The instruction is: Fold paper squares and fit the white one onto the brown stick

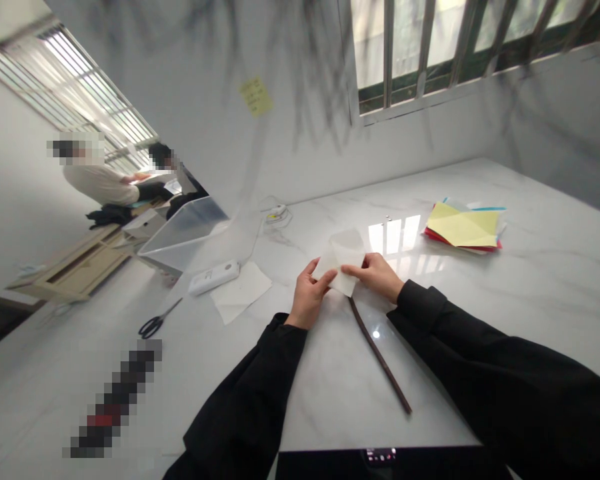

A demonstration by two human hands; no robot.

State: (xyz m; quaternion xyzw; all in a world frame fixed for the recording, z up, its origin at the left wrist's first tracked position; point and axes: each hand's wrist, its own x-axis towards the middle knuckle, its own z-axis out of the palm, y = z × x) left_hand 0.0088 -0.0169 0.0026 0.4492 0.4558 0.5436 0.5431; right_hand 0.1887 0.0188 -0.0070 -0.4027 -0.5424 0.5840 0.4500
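Observation:
Between both hands, just above the table, is a small sheet of pale, thin paper (pixel 349 248) with a crease across it. My left hand (pixel 310 293) grips its left edge, thumb on top. The paper's right side is pinched by my right hand (pixel 377 275), thumb pointing inward. A thin dark brown stick (pixel 380 357) lies slanted on the table below, its upper end close under the paper's lower corner; whether they touch I cannot tell.
On the marble-patterned table (pixel 530 300) lie a stack of coloured paper (pixel 463 225), a white sheet (pixel 243 293), a white power strip or box (pixel 214 278), and scissors (pixel 155 323). A clear plastic bin (pixel 180 237) stands left. Two people (pixel 97 177) sit farther back.

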